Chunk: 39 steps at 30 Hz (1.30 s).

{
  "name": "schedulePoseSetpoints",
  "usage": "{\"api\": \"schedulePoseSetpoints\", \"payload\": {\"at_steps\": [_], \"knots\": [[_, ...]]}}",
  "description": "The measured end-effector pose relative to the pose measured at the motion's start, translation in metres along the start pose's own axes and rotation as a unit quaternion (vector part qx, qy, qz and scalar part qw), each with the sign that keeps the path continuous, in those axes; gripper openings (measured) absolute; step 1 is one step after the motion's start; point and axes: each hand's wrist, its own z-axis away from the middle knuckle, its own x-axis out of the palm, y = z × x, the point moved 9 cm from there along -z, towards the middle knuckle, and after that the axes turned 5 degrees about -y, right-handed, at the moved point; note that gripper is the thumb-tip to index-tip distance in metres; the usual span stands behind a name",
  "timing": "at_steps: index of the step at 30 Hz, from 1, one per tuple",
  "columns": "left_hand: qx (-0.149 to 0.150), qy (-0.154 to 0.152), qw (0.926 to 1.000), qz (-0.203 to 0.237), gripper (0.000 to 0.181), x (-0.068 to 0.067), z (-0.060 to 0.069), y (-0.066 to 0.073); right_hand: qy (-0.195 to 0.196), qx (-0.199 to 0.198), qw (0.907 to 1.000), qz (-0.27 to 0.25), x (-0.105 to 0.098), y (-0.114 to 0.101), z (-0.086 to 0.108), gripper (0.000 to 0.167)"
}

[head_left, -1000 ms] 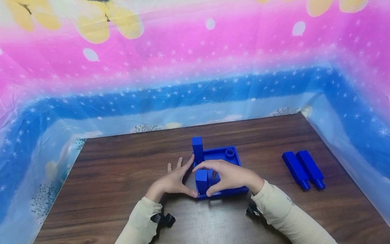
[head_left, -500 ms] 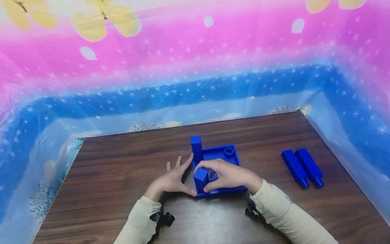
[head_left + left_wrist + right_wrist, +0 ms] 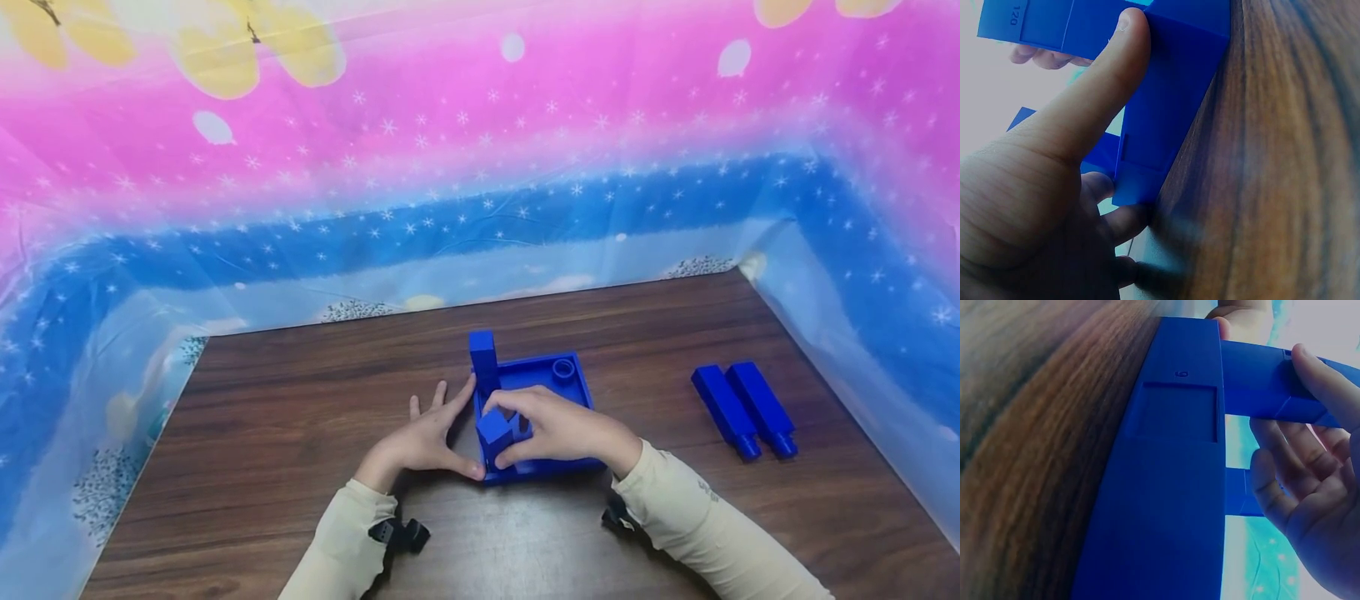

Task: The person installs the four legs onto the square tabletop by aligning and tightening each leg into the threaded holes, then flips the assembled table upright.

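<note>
A shallow blue tray [image 3: 542,471] lies on the table. My right hand [image 3: 558,423] pinches the blue square post [image 3: 495,433] standing at its near left corner, thumb on the near side and forefinger behind. That post is turned at an angle to the tray's sides. Another blue post [image 3: 484,367] stands upright at the far left corner. My left hand [image 3: 427,437] spans the tray's left side with splayed, mostly straight fingers; its thumb [image 3: 1124,56] presses the near left corner. The base of the gripped post is partly hidden in the head view.
A round blue socket [image 3: 563,370] sits in the tray's far right corner. Two blue posts [image 3: 726,412] with narrow round ends lie side by side on the wooden table [image 3: 315,392] to the right. A patterned cloth [image 3: 450,167] surrounds the table's back and sides.
Between my right thumb and fingers the near left post has turned about its upright axis, from square with the tray to angled. My left hand keeps its place on the tray.
</note>
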Motion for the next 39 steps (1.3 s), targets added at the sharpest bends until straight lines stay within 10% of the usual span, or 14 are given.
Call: {"api": "schedulePoseSetpoints", "payload": {"at_steps": [22, 30, 39], "knots": [[-0.012, -0.008, 0.9998, -0.017, 0.137, -0.002, 0.003, 0.011, 0.036, 0.02, 0.9976, 0.055, 0.004, -0.001, -0.002, 0.032], [0.0, -0.005, 0.9999, -0.016, 0.139, -0.001, 0.004, 0.011, 0.053, 0.079, 0.9903, 0.102, 0.01, 0.004, 0.0, 0.064], [-0.01, -0.011, 0.9991, -0.04, 0.136, 0.0, 0.004, 0.016, 0.084, 0.086, 0.9903, 0.071, 0.017, 0.004, 0.005, 0.059]]}}
